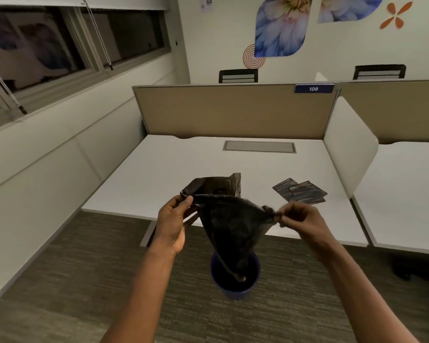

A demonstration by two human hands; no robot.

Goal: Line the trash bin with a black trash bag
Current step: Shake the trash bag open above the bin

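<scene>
Black plastic is hanging between both hands: the left hand (174, 220) is pinching one side of the trash bag (229, 224) at its mouth and the right hand (296, 219) is gripping the opposite edge, while the bag's tail is dipping into the blue trash bin (235, 290) standing on the carpet (72, 280) just in front of the white desk (208, 164). To my eye, the mouth is needing to be spread wider than the rim, lowered centred, then folded over all round.
</scene>
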